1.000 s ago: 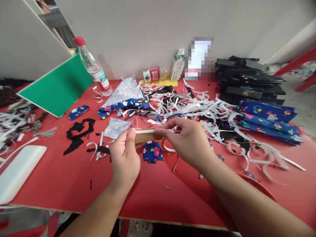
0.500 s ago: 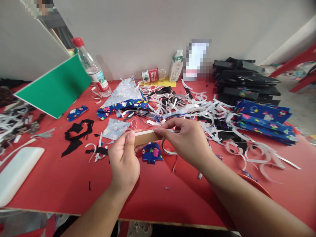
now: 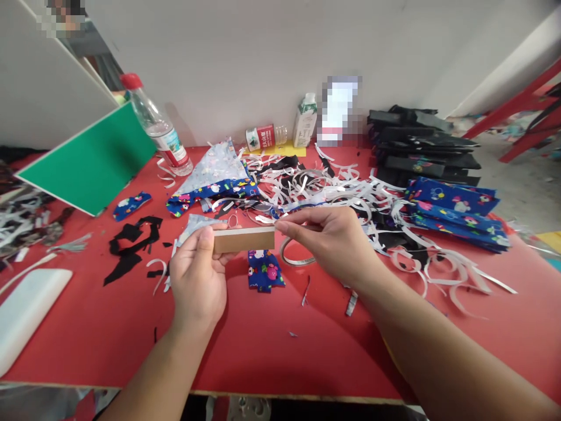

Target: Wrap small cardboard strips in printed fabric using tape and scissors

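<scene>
A brown cardboard-like strip (image 3: pixel 245 242) with a narrow white strip (image 3: pixel 248 231) along its upper edge is held level above the table. My left hand (image 3: pixel 199 275) is closed on its left end, thumb in front and fingers behind. At the upper right corner, the thumb and forefinger of my right hand (image 3: pixel 328 240) pinch together where the white strip ends; exactly what lies between the fingertips is partly hidden. Just below are a blue patterned fabric scrap (image 3: pixel 265 272) and a curled pale band (image 3: pixel 295 261), partly covered by my right hand.
Tangled white strips (image 3: pixel 346 193) cover the table's back middle. At right lie folded blue patterned fabric (image 3: pixel 460 210) and a black stack (image 3: pixel 421 146). A bottle (image 3: pixel 169 143), a green board (image 3: pixel 92 158), a carton (image 3: pixel 304 123) and a white case (image 3: pixel 33 318) stand or lie around.
My left hand has moved left with the brown strip. My right fingers have shifted from over its top edge to its right corner, baring more of it. The view has shifted slightly.
</scene>
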Demonstrator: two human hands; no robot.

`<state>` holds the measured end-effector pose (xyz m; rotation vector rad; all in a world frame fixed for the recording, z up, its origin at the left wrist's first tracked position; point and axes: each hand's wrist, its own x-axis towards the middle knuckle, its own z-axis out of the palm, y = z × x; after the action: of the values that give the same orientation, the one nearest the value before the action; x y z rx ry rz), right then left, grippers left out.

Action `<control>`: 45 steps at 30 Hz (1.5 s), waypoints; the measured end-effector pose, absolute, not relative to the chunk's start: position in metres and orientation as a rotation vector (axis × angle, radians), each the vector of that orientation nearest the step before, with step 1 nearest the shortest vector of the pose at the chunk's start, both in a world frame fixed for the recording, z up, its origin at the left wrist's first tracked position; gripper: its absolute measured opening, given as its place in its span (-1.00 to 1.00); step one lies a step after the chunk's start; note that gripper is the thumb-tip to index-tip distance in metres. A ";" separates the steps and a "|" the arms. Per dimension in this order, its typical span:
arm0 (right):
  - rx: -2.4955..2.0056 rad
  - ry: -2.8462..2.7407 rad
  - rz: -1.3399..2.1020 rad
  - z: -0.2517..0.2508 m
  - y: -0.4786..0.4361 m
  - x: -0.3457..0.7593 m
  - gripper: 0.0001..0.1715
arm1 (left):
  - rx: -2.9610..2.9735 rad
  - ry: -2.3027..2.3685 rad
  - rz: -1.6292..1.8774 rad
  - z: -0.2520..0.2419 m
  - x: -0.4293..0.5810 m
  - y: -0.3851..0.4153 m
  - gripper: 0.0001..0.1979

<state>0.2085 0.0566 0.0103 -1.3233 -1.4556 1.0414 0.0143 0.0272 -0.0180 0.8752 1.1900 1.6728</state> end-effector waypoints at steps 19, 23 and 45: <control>-0.957 -1.987 0.462 -0.007 0.045 0.204 -0.87 | 2.264 1.357 1.223 -0.018 0.011 0.016 -0.81; -0.904 -1.951 0.150 -0.013 0.043 0.201 -0.88 | 2.053 1.323 1.241 -0.014 0.016 0.014 -0.83; -0.731 -1.999 0.042 -0.004 0.039 0.200 -0.88 | 1.274 1.482 1.432 -0.020 0.003 0.030 -0.80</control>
<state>0.2005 0.0388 -0.0043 -0.7311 -1.9986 0.0422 0.0032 0.0296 -0.0201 1.2736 1.4821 1.4319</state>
